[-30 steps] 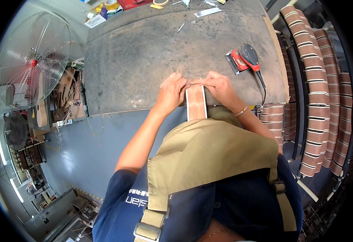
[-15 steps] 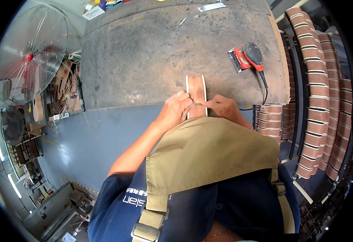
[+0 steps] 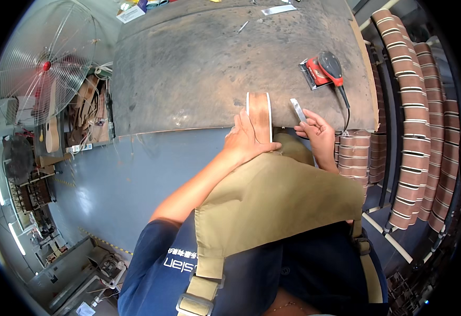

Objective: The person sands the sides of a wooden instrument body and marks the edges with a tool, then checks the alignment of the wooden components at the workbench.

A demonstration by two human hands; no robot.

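A narrow brown wooden piece with white edging (image 3: 260,111) juts over the near edge of the workbench, its near end hidden by my apron. My left hand (image 3: 245,139) grips it, fingers along its left side and thumb laid across the near part. To the right, my right hand (image 3: 321,136) pinches a short flat metal blade (image 3: 297,109) between thumb and fingers. The blade points up and away, apart from the wood.
A red and black sander (image 3: 322,71) rests on the workbench (image 3: 199,68), its cord running off the near edge. Farther back lie a thin metal tool (image 3: 243,27) and a flat metal strip (image 3: 279,9). Racked striped brown pieces (image 3: 405,116) stand right; a large fan (image 3: 46,66) stands left.
My right hand has left the wooden piece and moved right, now showing the metal blade. The left hand has flattened along the wood, its thumb now stretched across.
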